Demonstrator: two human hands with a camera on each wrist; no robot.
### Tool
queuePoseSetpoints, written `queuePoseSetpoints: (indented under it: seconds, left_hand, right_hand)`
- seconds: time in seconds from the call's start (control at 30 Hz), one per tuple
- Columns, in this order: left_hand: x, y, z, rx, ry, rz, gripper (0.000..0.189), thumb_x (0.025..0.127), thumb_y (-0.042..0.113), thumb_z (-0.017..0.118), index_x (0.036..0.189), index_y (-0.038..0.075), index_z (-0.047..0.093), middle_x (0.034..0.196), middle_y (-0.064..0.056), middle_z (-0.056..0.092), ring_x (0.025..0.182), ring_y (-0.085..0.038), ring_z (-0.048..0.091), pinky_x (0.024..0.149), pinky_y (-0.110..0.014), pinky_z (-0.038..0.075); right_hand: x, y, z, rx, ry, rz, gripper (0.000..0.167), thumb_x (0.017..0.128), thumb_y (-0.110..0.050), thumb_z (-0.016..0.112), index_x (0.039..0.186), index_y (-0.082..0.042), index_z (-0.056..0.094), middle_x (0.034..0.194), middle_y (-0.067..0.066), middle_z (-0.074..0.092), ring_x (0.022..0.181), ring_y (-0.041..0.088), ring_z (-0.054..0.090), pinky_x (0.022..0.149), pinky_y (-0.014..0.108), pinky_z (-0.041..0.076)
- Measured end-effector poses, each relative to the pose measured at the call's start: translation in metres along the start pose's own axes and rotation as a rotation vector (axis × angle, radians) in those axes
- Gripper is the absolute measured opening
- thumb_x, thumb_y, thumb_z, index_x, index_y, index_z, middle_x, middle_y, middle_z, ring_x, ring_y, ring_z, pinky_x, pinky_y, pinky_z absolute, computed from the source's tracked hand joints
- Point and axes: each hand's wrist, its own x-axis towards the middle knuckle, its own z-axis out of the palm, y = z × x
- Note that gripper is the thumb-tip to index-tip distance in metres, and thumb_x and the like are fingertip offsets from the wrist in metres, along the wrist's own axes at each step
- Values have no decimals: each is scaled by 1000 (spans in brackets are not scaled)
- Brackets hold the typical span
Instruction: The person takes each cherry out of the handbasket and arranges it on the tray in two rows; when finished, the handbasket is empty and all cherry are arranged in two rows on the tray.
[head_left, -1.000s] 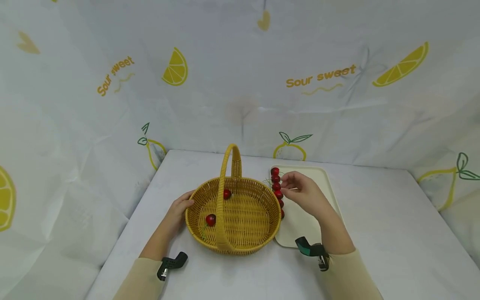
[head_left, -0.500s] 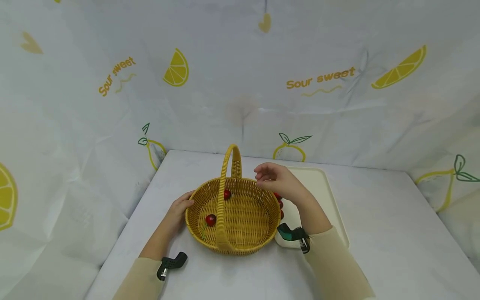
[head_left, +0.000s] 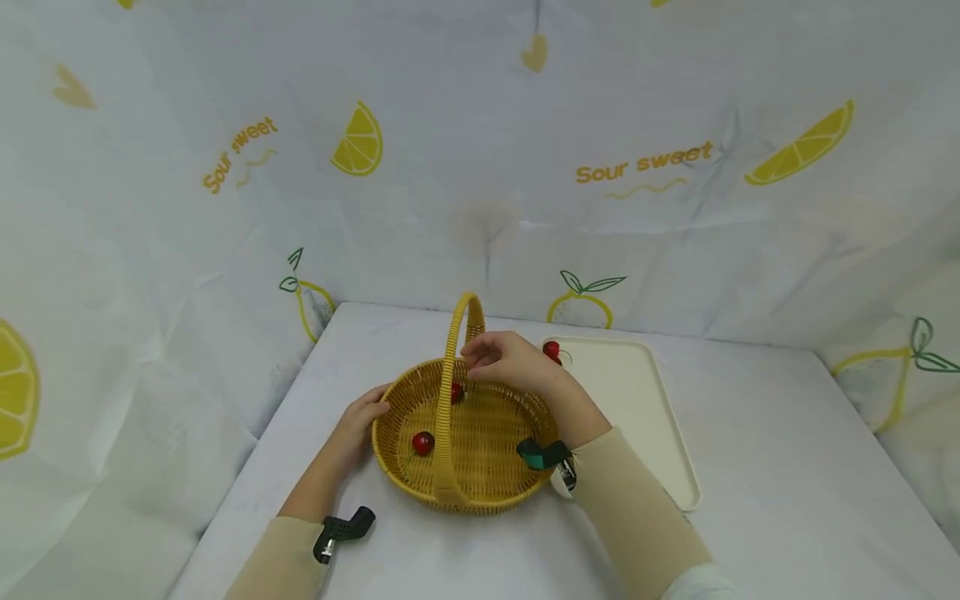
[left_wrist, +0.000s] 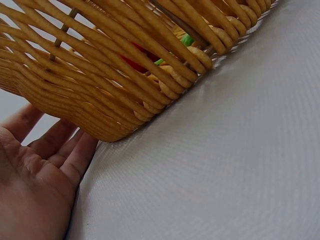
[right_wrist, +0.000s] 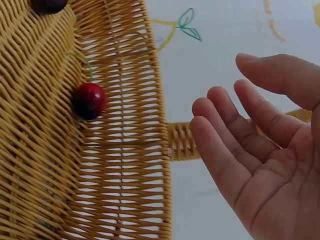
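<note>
A yellow wicker basket with a tall arched handle stands on the table. Two dark red cherries lie inside: one cherry toward the front left, another cherry by the back wall, partly behind the handle. My left hand touches the basket's left side, its fingers straight against the outer weave. Over the back right rim hovers my right hand, fingertips close to the handle. In the right wrist view its fingers are loosely bent, thumb apart, nothing between them.
A cream tray lies right of the basket, partly under my right forearm. Cherries show at its far left corner; the arm hides the rest of that edge. A white printed cloth hangs behind the table.
My right hand has moved left from the row of cherries on the tray, across the basket's rim to near the handle. The left hand and the basket have stayed put.
</note>
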Motion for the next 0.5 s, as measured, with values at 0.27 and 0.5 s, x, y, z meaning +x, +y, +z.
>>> queuePoseSetpoints:
  seconds: [0.27, 0.5]
  left_hand:
    - [0, -1, 0, 3, -2, -3, 50, 103, 23, 48, 150, 4, 50, 155, -12, 48, 144, -27, 40, 118, -43, 27]
    - [-1, -1, 0, 14, 10, -11, 51, 103, 24, 47, 150, 4, 50, 155, -13, 48, 145, -28, 40, 118, -43, 27]
  right_hand:
    - [21, 10, 20, -43, -102, 38, 35, 92, -10, 74, 126, -2, 67, 114, 7, 72, 108, 21, 67, 97, 38, 52]
    - [32, 25, 36, -102, -177, 87, 37, 93, -7, 74, 130, -7, 68, 122, 4, 70, 118, 22, 63, 102, 40, 48]
